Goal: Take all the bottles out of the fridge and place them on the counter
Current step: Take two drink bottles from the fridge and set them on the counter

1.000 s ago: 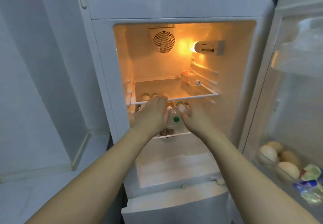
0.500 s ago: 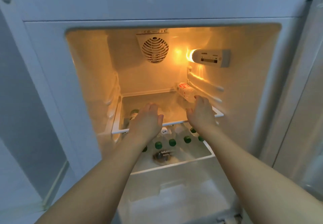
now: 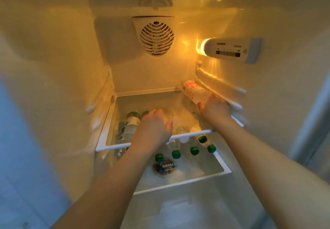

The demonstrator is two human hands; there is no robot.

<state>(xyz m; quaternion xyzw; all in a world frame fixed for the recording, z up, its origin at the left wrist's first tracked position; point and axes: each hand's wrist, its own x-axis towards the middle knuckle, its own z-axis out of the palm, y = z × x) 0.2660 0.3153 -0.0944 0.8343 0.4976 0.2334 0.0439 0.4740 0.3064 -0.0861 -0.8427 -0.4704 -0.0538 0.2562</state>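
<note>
A clear bottle with a red and white label (image 3: 193, 91) lies on its side at the back right of the upper glass shelf (image 3: 141, 141). My right hand (image 3: 214, 108) is around its near end, fingers curled over it. My left hand (image 3: 153, 127) hovers palm down over the middle of that shelf, fingers relaxed, holding nothing. Under the glass lie several clear bottles with green caps (image 3: 176, 154), side by side on the lower shelf. One with a green and white label (image 3: 131, 124) lies at the left.
The fridge's lit interior surrounds both arms. A round fan grille (image 3: 156, 38) is on the back wall and a white control box (image 3: 230, 50) with the lamp on the right wall. Shelf rails (image 3: 219, 87) stick out from the right wall beside my right hand.
The camera has moved closer into the fridge. My right hand went further back along the upper shelf and closed on the red-labelled bottle. My left hand stayed over the shelf's middle.
</note>
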